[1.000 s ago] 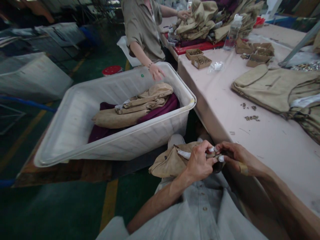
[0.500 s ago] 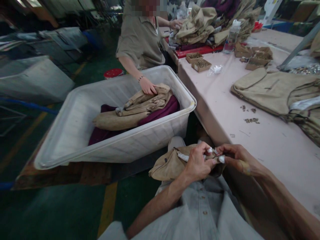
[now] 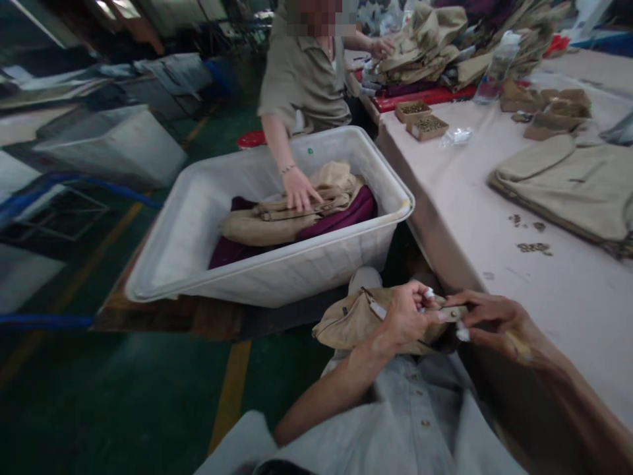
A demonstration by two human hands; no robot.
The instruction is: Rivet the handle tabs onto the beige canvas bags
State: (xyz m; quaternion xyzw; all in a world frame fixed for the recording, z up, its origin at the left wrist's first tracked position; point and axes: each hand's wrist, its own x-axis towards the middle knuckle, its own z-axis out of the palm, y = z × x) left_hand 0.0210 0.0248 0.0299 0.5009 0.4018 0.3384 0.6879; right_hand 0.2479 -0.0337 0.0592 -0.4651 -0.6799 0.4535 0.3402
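Note:
A khaki canvas bag (image 3: 349, 323) lies across my lap. My left hand (image 3: 408, 313) is closed on a short khaki strap (image 3: 451, 314) of that bag, thumb and fingers pinching it. A small round metal stud shows on the strap. At the strap's free end is my right hand (image 3: 497, 324), fingers curled around it, the index along the top edge and the thumb just below. White wrapping covers some fingertips of both hands. The bag's far side is hidden behind my hands.
A white plastic tub (image 3: 297, 280) with khaki and purple bags stands ahead; a co-worker's hand (image 3: 300, 190) rests on them. On the right, the table (image 3: 465, 198) carries small boxes of metal parts (image 3: 426, 126), loose fittings (image 3: 534, 248) and a khaki bag (image 3: 564, 185).
My view has swung left. My right fingers have shifted on the strap, so its stud and end now show. The co-worker's hand has spread flatter over the bags in the tub.

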